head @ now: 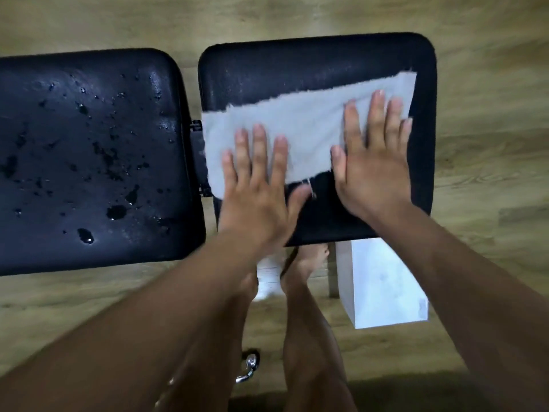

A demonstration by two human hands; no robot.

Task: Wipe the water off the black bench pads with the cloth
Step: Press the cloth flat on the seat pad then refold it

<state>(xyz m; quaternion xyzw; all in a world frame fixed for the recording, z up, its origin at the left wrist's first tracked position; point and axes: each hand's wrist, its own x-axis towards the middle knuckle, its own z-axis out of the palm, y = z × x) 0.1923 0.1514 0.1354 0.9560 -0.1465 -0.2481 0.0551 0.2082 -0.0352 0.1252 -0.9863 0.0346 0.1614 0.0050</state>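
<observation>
Two black bench pads lie side by side. The left pad (89, 162) is covered in water drops and small puddles. A pale grey cloth (300, 129) is spread flat across the right pad (312, 60), slanting up to the right. My left hand (258, 185) presses flat on the cloth's near left part, fingers spread. My right hand (374, 156) presses flat on its right end, fingers apart. A faint wet sheen shows on the right pad beyond the cloth.
Wooden floor (490, 144) surrounds the bench. A white box (383, 283) stands under the right pad's near edge. My bare legs and feet (309, 263) are below the bench, beside a chrome knob (251, 362). A hinge bracket (197, 150) joins the pads.
</observation>
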